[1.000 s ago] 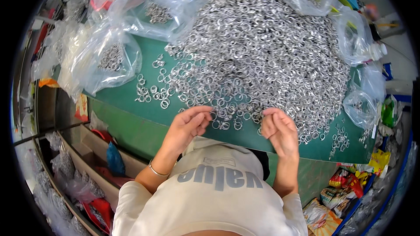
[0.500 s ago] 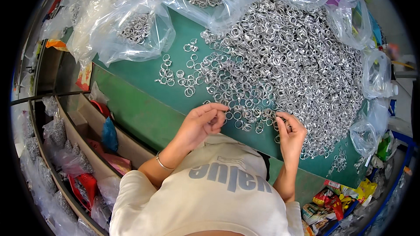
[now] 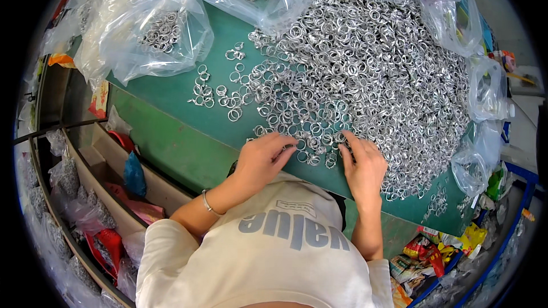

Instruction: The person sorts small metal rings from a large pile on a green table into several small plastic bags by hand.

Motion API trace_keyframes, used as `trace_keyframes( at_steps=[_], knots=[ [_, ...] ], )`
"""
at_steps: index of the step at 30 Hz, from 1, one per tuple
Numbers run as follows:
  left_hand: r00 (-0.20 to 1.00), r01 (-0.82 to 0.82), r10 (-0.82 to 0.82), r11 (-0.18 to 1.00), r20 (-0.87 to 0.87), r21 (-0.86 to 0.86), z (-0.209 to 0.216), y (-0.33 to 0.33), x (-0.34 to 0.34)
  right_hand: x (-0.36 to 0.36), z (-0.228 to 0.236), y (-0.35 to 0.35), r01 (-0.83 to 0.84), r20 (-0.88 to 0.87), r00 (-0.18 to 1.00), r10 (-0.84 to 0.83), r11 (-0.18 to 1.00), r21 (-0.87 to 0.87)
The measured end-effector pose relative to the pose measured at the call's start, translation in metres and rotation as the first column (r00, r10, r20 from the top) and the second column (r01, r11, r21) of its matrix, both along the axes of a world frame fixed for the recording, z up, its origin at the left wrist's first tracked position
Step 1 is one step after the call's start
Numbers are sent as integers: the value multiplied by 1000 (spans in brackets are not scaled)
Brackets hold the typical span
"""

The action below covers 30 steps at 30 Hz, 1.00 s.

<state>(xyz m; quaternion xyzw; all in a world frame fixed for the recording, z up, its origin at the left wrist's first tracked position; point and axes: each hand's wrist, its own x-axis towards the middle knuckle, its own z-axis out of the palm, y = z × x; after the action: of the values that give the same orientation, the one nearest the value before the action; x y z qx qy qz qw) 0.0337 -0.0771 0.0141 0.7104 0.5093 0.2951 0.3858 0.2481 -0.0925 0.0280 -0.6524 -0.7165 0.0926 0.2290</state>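
Observation:
A large heap of silver-coloured metal rings covers much of the green table. At its near edge lies a thinner spread of loose rings, between my two hands. My left hand, with a bangle on its wrist, has its fingers bent and thumb and fingertips close together beside those rings. Whatever is between its tips, if anything, is too small to make out. My right hand reaches in from the other side, its thumb and forefinger apart at the rings, its other fingers partly hidden.
Clear plastic bags holding rings stand at the far left and far middle. Small groups of rings lie left of the heap. Crumpled clear bags line the right edge. Beside the table are a left-hand drawer and colourful packets at lower right.
My right hand has moved left and a little up, onto the loose rings. My left hand has turned palm down, its fingers reaching toward them. The whole view has shifted slightly.

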Motion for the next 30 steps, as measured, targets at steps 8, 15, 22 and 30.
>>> trace_keyframes(
  at_steps=[8,15,22,30],
  knots=[
    [941,224,-164,957,-295,183,-5,19,26,0,-9,8,131,62,989,-134,990,47],
    [959,175,-130,971,-250,166,4,17,19,-14,-5,5,61,46,997,-61,998,-7],
    [893,369,-276,901,-355,228,-5,38,45,-1,2,5,212,62,975,-212,977,5],
    [873,410,-312,885,-375,220,-12,45,47,1,10,9,218,-9,976,-218,975,-31]
  ],
)
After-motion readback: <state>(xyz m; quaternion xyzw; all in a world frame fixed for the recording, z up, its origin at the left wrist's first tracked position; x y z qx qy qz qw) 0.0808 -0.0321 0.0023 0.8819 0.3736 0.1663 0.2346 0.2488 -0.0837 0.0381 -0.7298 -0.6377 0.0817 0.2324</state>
